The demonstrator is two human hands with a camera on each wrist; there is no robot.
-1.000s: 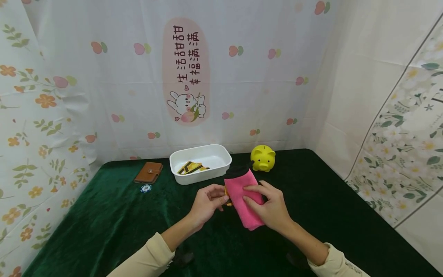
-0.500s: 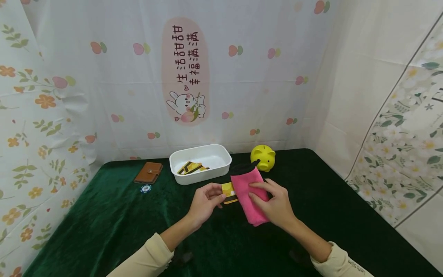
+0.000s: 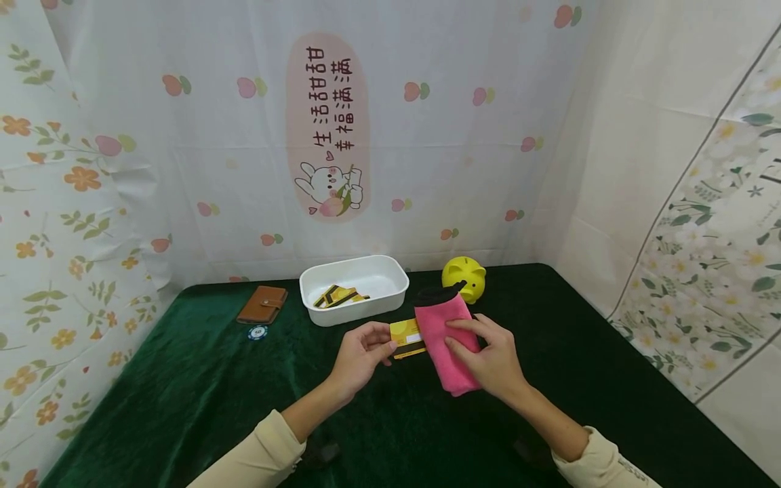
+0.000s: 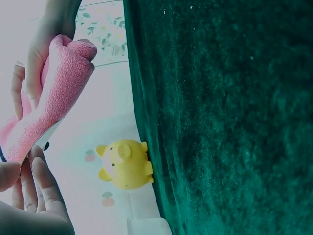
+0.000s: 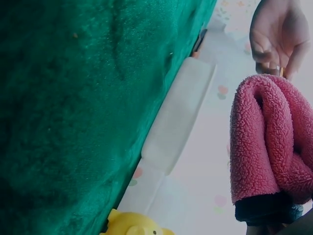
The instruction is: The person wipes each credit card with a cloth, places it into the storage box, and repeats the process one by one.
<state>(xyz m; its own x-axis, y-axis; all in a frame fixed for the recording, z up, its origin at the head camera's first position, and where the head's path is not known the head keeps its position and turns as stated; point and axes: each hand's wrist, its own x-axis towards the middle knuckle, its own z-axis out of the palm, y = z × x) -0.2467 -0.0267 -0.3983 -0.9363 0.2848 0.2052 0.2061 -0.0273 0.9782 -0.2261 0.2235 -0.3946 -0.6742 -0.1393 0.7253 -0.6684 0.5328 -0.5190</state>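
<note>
Above the table, my left hand pinches the left end of a yellow card with a black stripe. The card's right part lies hidden behind a folded pink fleece cloth with black trim. That cloth is in my right hand, with fingers spread over its front. In the left wrist view, the cloth slopes down to my left hand, and a pale edge of the card shows under it. The right wrist view shows thick folds in the cloth, and my left hand beyond it.
Behind the hands stands a white tray with yellow and black cards in it. Right of it is a yellow piggy bank. A brown wallet and a poker chip lie left on the green tablecloth.
My right hand and the pink cloth have shifted to the right, away from my left hand. Much more of the yellow card now shows. The left hand has barely moved.
</note>
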